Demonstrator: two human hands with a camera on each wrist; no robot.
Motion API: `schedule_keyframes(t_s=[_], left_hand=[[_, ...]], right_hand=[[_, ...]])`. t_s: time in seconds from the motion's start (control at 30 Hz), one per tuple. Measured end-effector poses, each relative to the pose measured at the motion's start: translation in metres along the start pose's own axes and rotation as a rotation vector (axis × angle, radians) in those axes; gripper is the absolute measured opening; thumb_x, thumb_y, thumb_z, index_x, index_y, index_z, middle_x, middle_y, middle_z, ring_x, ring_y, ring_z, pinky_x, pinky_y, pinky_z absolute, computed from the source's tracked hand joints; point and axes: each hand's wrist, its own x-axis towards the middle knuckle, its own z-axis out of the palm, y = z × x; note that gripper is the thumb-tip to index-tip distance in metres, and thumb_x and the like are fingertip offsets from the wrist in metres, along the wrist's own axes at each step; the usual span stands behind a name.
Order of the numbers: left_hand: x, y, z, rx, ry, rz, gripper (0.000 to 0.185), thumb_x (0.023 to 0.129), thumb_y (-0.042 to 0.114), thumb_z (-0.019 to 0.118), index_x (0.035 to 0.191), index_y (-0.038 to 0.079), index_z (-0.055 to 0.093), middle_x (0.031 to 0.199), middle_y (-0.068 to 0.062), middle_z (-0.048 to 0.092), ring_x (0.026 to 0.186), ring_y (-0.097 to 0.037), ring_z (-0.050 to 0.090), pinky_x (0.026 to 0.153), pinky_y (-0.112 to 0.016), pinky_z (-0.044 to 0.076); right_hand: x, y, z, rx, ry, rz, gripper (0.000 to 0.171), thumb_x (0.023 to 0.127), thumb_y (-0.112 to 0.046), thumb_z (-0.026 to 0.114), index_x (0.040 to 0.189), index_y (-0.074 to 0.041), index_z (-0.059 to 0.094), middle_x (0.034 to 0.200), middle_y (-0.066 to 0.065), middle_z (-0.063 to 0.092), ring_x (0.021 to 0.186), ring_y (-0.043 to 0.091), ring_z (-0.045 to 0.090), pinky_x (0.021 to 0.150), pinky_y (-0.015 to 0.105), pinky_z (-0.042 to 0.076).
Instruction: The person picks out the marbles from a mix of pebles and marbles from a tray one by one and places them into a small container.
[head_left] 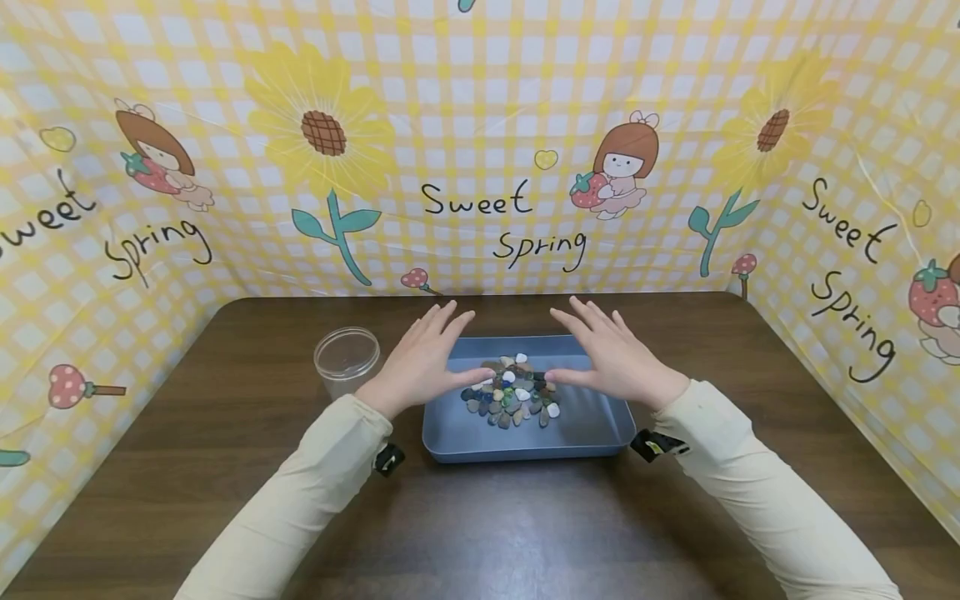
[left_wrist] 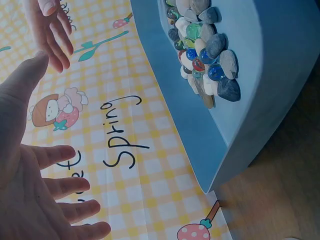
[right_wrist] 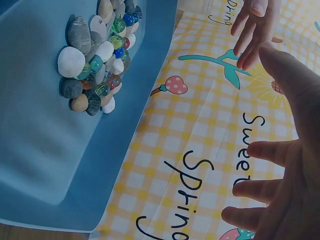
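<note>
Both hands hover over a blue tray (head_left: pixel 592 425) with palms turned toward each other. My left hand (head_left: pixel 420 358) is spread above the tray's left side, holding nothing. Across from it, my right hand (head_left: pixel 618 358) has its fingers spread over the right side, also without anything in it. Below and between them lies a heap of pebbles (head_left: pixel 516 400) in white, grey and tan. Glass marbles are mixed in, among them a blue marble (left_wrist: pixel 215 72) and a green marble (right_wrist: pixel 118 25). In the head view the thumbs overlap the heap's upper edges.
A clear round jar (head_left: pixel 347 358) stands left of the tray, partly behind the left wrist. The brown wooden table (head_left: pixel 525 533) is bordered at the back and sides by a yellow checked cloth (head_left: pixel 465 125). Small wrist cameras sit on both sleeves.
</note>
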Motion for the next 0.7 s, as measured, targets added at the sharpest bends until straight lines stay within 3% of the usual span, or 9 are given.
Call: schedule_keyframes(t_s=[0.7], left_hand=[[-0.002, 0.005, 0.008, -0.025, -0.039, 0.044, 0.075, 0.085, 0.058, 0.056, 0.141, 0.012, 0.039, 0.148, -0.013, 0.036, 0.134, -0.031, 0.039, 0.107, -0.049, 0.037]], right_hand=[[-0.012, 0.0, 0.004, 0.025, 0.003, -0.01, 0.082, 0.082, -0.056, 0.061, 0.145, -0.012, 0.033, 0.154, 0.017, 0.025, 0.142, 0.034, 0.025, 0.115, 0.056, 0.016]])
